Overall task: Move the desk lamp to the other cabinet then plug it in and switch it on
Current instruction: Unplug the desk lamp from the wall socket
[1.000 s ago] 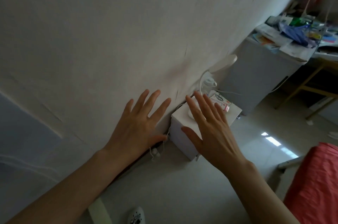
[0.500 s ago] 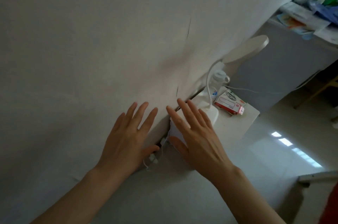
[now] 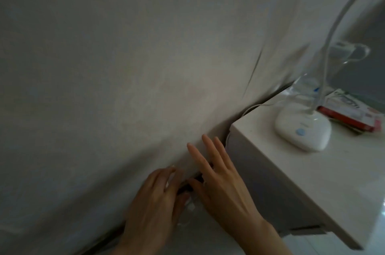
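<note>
White desk lamp point(image 3: 303, 129) with blue button point(image 3: 300, 131), white cabinet point(image 3: 312, 173), red-edged packet point(image 3: 345, 113)

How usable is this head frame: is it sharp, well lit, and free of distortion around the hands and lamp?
Head view: dim and low-contrast, no lamp glow; the left hand and right hand are slightly motion-blurred over a dark gap by the wall; the clear plastic bottle is smeared; the white oval lamp base stays fairly readable; wide-angle bending curves the white cabinet top.
</note>
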